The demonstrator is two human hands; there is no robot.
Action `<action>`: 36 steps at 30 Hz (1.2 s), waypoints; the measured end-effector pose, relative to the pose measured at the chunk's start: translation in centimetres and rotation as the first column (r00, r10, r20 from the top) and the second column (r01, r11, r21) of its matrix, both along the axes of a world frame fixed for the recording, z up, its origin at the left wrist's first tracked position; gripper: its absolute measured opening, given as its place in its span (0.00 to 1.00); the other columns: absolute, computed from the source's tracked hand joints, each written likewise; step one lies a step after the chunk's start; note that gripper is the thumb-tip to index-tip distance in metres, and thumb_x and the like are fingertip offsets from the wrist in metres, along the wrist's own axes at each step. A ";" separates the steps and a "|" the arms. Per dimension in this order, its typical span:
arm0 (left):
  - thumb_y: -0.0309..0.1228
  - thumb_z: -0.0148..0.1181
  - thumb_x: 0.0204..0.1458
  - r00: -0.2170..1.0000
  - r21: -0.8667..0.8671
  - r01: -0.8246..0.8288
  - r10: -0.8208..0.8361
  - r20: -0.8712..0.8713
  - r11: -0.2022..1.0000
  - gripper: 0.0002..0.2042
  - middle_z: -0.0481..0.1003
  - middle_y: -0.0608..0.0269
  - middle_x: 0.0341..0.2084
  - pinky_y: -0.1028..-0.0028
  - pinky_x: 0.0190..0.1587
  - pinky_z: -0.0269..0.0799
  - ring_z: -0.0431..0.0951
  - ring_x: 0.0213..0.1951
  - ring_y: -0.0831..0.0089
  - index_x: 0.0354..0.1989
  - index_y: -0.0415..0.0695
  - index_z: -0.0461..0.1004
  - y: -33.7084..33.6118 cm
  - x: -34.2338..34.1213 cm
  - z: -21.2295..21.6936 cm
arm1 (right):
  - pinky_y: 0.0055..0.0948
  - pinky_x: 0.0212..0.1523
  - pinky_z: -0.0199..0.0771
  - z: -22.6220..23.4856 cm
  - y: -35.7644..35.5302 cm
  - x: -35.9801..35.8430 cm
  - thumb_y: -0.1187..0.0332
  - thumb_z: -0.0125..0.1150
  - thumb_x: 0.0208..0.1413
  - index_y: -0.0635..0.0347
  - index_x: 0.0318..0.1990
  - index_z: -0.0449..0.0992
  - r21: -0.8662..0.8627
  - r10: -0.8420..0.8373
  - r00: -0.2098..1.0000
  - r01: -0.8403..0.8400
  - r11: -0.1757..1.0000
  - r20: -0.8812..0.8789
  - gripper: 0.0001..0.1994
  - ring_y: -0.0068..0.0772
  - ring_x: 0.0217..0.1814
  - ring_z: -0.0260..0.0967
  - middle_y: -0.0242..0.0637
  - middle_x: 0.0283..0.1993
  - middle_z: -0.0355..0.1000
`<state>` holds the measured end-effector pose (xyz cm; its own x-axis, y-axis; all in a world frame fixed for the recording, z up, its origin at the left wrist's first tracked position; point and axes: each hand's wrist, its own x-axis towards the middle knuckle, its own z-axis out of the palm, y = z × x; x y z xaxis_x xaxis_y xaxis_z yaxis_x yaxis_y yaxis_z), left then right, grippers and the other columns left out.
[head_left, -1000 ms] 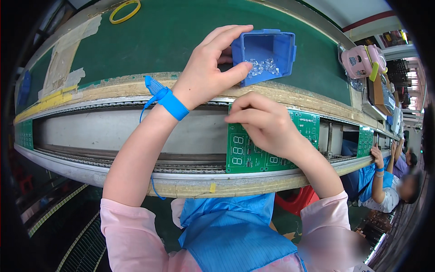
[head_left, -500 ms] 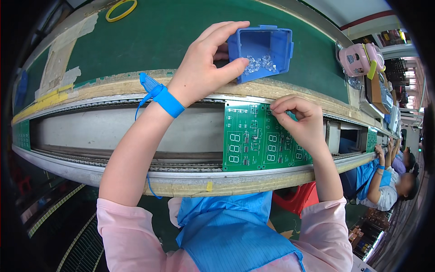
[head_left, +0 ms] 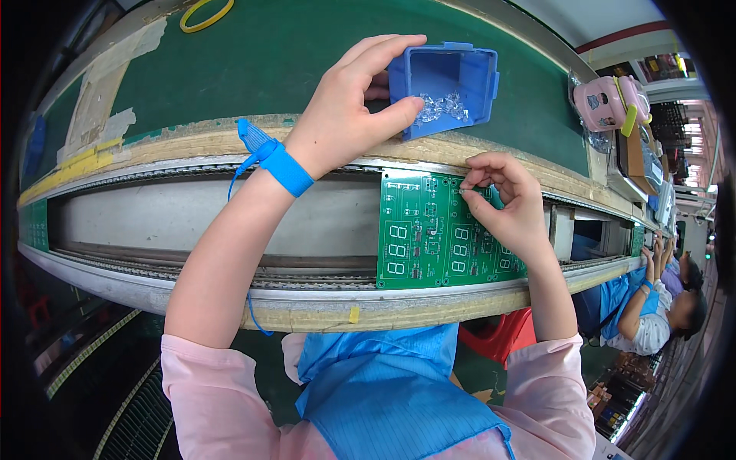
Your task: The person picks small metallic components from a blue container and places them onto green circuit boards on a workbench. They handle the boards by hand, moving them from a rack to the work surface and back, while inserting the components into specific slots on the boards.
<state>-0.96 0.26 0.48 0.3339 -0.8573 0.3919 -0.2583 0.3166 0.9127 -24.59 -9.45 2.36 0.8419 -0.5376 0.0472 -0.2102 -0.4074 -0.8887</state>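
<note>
My left hand (head_left: 349, 107) grips a blue plastic bin (head_left: 481, 86) by its left side, thumb over the near rim and fingers behind. The bin is tipped toward me, with small clear components (head_left: 445, 110) piled at its lower edge. A blue wrist strap (head_left: 285, 170) with a cord circles my left wrist. My right hand (head_left: 506, 192) is closed in a pinch over the upper part of a green circuit board (head_left: 414, 230) with white digit outlines. Whatever its fingertips hold is too small to make out. The hand and forearm hide the board's right part.
The board rests across the conveyor's two rails (head_left: 322, 285). Behind lies a green work surface (head_left: 253, 69) with a yellow tape ring (head_left: 205, 15). A pink container (head_left: 606, 103) stands at the far right. Co-workers (head_left: 652, 314) sit further along the line at right.
The fingers of my right hand have curled and shifted slightly, with the pinch still over the same area of the board. My left hand and the bin are nearly unchanged.
</note>
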 end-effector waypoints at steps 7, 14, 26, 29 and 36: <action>0.24 0.62 0.51 1.000 0.002 -0.008 0.008 0.007 1.000 0.28 0.65 0.62 0.53 0.69 0.54 0.73 0.74 0.48 0.71 0.62 0.45 0.65 0.0 0.0 -0.1 | 0.21 0.46 0.68 -0.3 -0.1 0.0 0.85 0.60 0.48 0.64 0.53 0.71 -0.024 0.004 1.000 -0.003 1.000 0.020 0.22 0.19 0.41 0.69 0.30 0.36 0.70; 0.25 0.62 0.51 1.000 -0.010 -0.009 0.009 0.025 1.000 0.28 0.65 0.61 0.53 0.69 0.54 0.73 0.74 0.48 0.70 0.63 0.45 0.65 0.0 0.1 -0.2 | 0.21 0.47 0.68 -0.6 0.0 -0.1 0.85 0.60 0.49 0.64 0.55 0.69 -0.011 -0.005 0.999 0.005 1.000 0.041 0.23 0.19 0.40 0.69 0.30 0.36 0.69; 0.25 0.62 0.51 0.999 -0.009 -0.010 0.011 0.037 1.000 0.28 0.65 0.61 0.54 0.69 0.54 0.73 0.74 0.48 0.70 0.63 0.46 0.65 -0.1 0.2 -0.2 | 0.24 0.45 0.72 -1.4 0.1 -0.2 0.85 0.61 0.46 0.62 0.54 0.71 -0.211 0.034 0.995 -0.014 0.977 0.093 0.24 0.23 0.39 0.71 0.32 0.35 0.71; 0.25 0.62 0.51 0.999 -0.016 -0.008 0.009 0.036 1.000 0.28 0.65 0.61 0.54 0.69 0.54 0.73 0.74 0.47 0.70 0.63 0.46 0.65 -0.1 0.1 -0.2 | 0.25 0.48 0.71 -1.2 0.0 -0.3 0.87 0.60 0.47 0.64 0.56 0.68 -0.228 0.064 0.996 -0.048 0.973 0.064 0.25 0.24 0.41 0.71 0.32 0.35 0.69; 0.25 0.62 0.51 0.999 -0.015 -0.015 0.016 0.048 1.000 0.28 0.65 0.61 0.55 0.69 0.54 0.74 0.74 0.47 0.71 0.62 0.46 0.65 0.0 0.1 -0.1 | 0.25 0.48 0.71 -1.3 0.3 0.0 0.87 0.60 0.48 0.64 0.56 0.68 -0.121 0.013 0.993 0.002 0.993 0.118 0.25 0.24 0.41 0.72 0.32 0.34 0.69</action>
<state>-0.82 0.24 0.34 0.3275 -0.8463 0.4201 -0.3068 0.3253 0.8945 -24.62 -9.13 1.10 0.8294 -0.5172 0.2112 -0.1035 -0.5138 -0.8516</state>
